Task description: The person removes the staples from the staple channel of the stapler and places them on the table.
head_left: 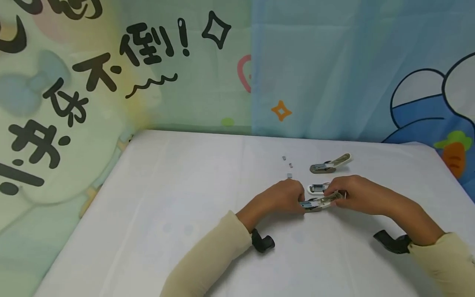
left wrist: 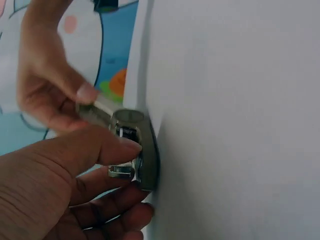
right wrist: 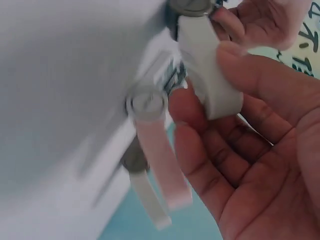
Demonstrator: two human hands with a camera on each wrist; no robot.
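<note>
Both hands hold an opened stapler (head_left: 315,204) with a grey base and a pale top arm. My left hand (head_left: 280,198) grips its front end; in the left wrist view the thumb lies along the inside of the stapler (left wrist: 148,155), beside a shiny metal part (left wrist: 120,171). On the other end, my right hand (head_left: 358,194) pinches the raised pale arm (right wrist: 202,60) between thumb and fingers. Just behind is a white stapler (head_left: 315,189) with a pinkish arm (right wrist: 162,165), partly covered by the right hand in the head view.
Farther back lies another opened stapler (head_left: 323,168) with a grey base. Several small staple strips (head_left: 289,175) lie to its left on the white tablecloth (head_left: 178,214). A printed curtain (head_left: 326,74) hangs behind the table. Black straps (head_left: 262,242) stick out at both wrists.
</note>
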